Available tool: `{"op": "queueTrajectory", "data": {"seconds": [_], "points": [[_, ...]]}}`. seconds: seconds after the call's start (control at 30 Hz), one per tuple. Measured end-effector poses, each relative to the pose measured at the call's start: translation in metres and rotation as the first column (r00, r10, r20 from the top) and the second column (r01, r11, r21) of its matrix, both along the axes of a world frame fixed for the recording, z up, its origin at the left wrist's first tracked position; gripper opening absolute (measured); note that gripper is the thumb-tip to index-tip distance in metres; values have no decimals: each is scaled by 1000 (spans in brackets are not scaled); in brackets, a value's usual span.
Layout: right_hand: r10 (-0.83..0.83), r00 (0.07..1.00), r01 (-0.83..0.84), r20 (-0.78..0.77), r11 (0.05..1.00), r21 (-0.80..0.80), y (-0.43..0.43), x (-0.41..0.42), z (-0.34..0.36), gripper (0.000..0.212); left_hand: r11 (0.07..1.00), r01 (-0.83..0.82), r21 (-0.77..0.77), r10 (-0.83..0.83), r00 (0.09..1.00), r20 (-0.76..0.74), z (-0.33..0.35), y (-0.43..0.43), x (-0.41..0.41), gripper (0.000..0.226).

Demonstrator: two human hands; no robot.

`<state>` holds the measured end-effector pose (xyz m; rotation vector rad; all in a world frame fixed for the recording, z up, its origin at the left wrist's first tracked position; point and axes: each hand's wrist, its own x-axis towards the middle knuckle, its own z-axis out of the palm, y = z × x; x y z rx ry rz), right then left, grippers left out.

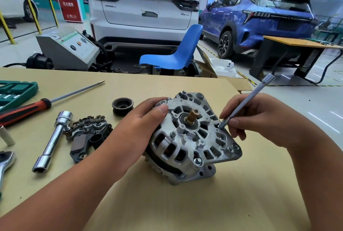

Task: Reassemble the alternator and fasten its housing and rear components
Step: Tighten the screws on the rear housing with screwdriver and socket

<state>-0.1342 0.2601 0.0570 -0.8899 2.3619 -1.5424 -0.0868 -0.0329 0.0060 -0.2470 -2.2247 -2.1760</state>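
The silver alternator (191, 141) lies on the tan table, rear housing up, its brass shaft end sticking out of the middle. My left hand (137, 124) grips its left side, thumb on the housing's top. My right hand (259, 119) pinches a slim metal extension bar (248, 100) near its lower end. The bar's tip sits on a bolt at the housing's right edge. A dark rectifier and regulator assembly (89, 136) lies on the table left of my left forearm. A black pulley (122, 105) rests behind it.
Left of the alternator lie a chrome tube socket wrench (53, 139), a red-handled screwdriver (37, 106), a ratchet head (5, 160), a small socket (7, 136) and a green tool case (14, 93). The table edge runs close on the right. A blue chair (176, 52) and parked cars stand beyond.
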Motion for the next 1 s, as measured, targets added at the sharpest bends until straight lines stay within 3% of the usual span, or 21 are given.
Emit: {"op": "queueTrajectory", "data": {"seconds": [0.13, 0.3, 0.4, 0.5, 0.77, 0.9, 1.0], "points": [[-47, 999, 46, -24, 998, -32, -3, -2, -4, 45, 1000, -1, 1, 1, 1000, -5, -1, 0, 0, 32], [-82, 993, 81, -81, 997, -13, -7, -2, -7, 51, 1000, 7, 11, -6, 1000, -10, 0, 0, 0, 30], [-77, 995, 76, -66, 997, -9, -8, -2, -5, 44, 1000, 17, 5, -17, 1000, -11, 1, 1, 0, 28], [-30, 1000, 30, -7, 1000, -6, -6, -1, -3, 9, 1000, 19, 10, -19, 1000, -7, 1, 1, 1, 30], [-89, 990, 94, -110, 995, 36, -7, 1, -3, 4, 1000, 14, 15, -14, 1000, -8, 1, 1, 1, 31], [-138, 964, 163, -227, 982, 93, -10, 0, -6, 32, 1000, 19, 17, -18, 1000, -11, 2, 1, 3, 31], [-125, 977, 134, -174, 990, 39, -12, -1, -6, 28, 1000, 18, 6, -18, 1000, -11, 2, 1, 2, 30]]}}
